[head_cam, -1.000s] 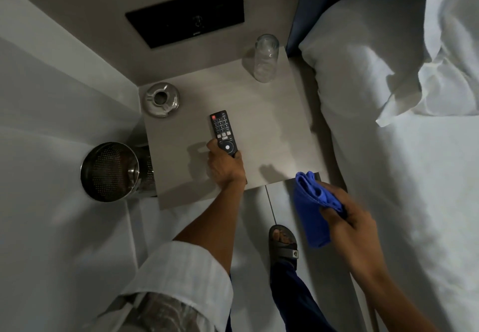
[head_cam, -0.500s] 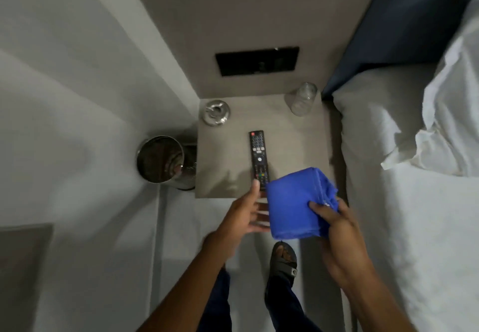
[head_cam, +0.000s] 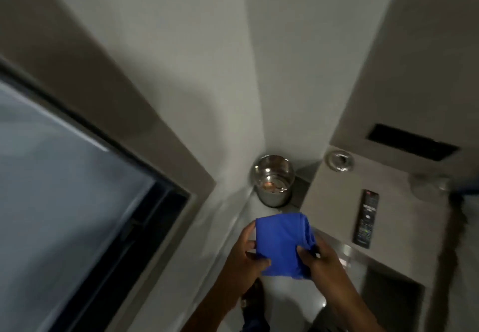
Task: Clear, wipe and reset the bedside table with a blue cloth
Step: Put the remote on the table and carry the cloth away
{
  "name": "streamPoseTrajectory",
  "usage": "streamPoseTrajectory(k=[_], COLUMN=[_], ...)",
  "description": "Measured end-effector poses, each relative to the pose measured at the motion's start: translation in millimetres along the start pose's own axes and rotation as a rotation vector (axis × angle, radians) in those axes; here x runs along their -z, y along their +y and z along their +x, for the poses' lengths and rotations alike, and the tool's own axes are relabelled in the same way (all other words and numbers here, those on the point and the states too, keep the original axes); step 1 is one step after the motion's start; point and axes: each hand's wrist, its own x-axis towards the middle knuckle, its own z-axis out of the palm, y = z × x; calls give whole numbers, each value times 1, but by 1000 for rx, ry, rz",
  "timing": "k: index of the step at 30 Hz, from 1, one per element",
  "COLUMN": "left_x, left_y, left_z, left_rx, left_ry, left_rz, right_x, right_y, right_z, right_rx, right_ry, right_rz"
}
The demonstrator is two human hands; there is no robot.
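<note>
A folded blue cloth (head_cam: 282, 244) is held in front of me, left of the bedside table (head_cam: 404, 217). My left hand (head_cam: 247, 252) grips its left edge and my right hand (head_cam: 321, 256) pinches its lower right corner. On the table lie a black remote (head_cam: 365, 219), a round metal ashtray (head_cam: 339, 160) at the back corner, and a blurred clear glass (head_cam: 427, 185) at the far right. Neither hand touches the table.
A shiny metal bin (head_cam: 273, 180) stands on the floor in the corner, left of the table. A dark-framed window (head_cam: 77, 189) fills the left. A black wall panel (head_cam: 412, 141) is above the table. My sandalled foot (head_cam: 252, 295) is below the cloth.
My view has swung left, so the table sits at the right and the bed is out of sight. My left hand has left the remote and joined the right on the cloth.
</note>
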Motion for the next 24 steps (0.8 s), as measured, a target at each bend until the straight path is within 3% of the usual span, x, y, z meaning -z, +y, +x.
streamPoseTrajectory(k=[6,11,15,18,21,24], left_x=[110,159,170,173,179,181], left_y=[-47,-60,-81,-102,-117,-114], left_z=[-18,-17,-9,3,15,12], left_rx=[-14,20,-99,-185,-265,-216], left_ry=[500,677,674,655,657,601], left_rz=[-7,185,358,563,780,870], right_x=[-139,-226,-261,-266,-265,-259], right_y=[-50,-68,-59,-56,-50,-50], right_z=[25,64,90,94,94,90], right_rx=[139,157,133,4,-37,-27], right_ry=[-159,-231,-128,23,14,-32], right_rz=[-289,-436,-401,-181,-79,-69])
